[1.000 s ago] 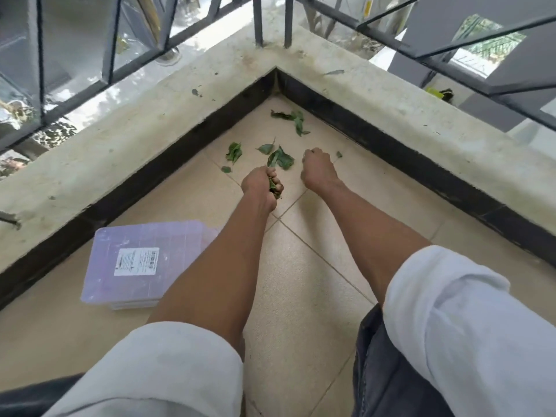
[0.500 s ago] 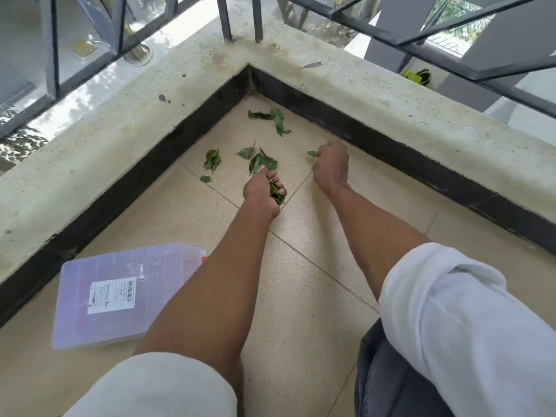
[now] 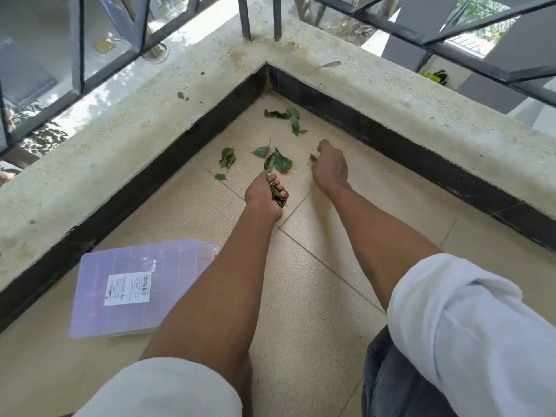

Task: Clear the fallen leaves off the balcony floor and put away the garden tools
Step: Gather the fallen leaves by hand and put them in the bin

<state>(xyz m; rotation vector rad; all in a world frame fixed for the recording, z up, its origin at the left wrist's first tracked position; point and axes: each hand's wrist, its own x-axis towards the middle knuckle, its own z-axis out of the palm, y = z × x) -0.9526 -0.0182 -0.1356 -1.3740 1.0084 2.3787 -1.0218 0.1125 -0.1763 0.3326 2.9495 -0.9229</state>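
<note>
leaves are what this step turns on, and the risks run from the big surfaces down to the small scraps. balcony floor [image 3: 316, 296] of pale tile meets a concrete ledge [image 3: 135, 139] with a dark skirting at the corner, and a railing [image 3: 451, 37] stands open above it; a gust through those bars could scatter whatever lies loose. plastic storage box [image 3: 141, 287], lid shut, sits on the floor just beside the left forearm; an elbow swung back could knock it.

left hand [image 3: 264, 195] is curled tight round a bunch of leaves [image 3: 277, 195], some poking out past the fingers. judging by that, adding more to so full a fist could squeeze a few back out. right hand [image 3: 329, 165] has its fingers curled, pinching a small leaf [image 3: 313, 158] that could easily slip.

loose leaves remain on the floor: a cluster in the corner [image 3: 288, 117], a pair [image 3: 278, 162] just ahead of the left hand, a folded one [image 3: 227, 156], and a tiny leaf [image 3: 220, 176] easily overlooked. one more lies on the ledge [image 3: 331, 64]. no garden tools are in view.
</note>
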